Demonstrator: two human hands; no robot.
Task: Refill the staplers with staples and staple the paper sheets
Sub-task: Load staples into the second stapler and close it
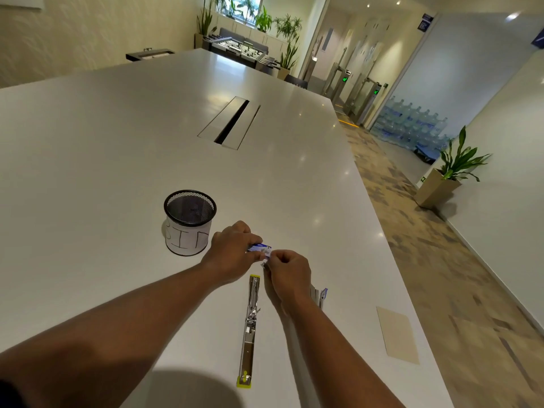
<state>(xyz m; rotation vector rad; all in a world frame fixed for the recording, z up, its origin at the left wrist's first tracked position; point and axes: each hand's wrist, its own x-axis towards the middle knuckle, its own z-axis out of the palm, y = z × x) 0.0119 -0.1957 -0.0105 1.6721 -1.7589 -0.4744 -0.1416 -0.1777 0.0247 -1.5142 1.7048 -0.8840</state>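
A stapler (250, 325) lies flipped fully open on the white table (117, 160), its yellow-green end nearest me. Just beyond its far tip my left hand (232, 251) grips a small blue and white staple box (259, 248). My right hand (287, 275) pinches a small white bit (264, 263) at the box's open end. Under my right wrist lie white paper sheets (316, 295) and a blue-tipped object, mostly hidden by my forearm.
A black mesh cup (190, 222) with a white paper label stands left of my hands. A tan paper sheet (397, 334) lies near the table's right edge. A cable slot (232, 122) is set in the table's middle. A potted plant stands on the floor at right.
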